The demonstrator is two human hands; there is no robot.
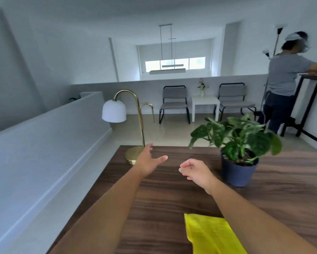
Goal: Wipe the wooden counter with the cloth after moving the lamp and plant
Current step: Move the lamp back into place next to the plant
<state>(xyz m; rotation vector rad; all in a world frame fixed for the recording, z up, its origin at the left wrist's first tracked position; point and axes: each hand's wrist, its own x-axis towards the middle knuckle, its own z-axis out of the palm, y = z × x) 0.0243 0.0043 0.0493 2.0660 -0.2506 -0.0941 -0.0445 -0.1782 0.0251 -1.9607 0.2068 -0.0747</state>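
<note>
Lamp stands at far left corner of tabletop. Left hand reaches for it, grip wide, empty. Right hand loosely curled, empty, near plant. Cloth waits near edge. Step: moving lamp. Next: grab stem, lift.

One wooden counter bearing one lamp, one potted plant and one yellow cloth; two hands; two chairs; one white side table.
</note>
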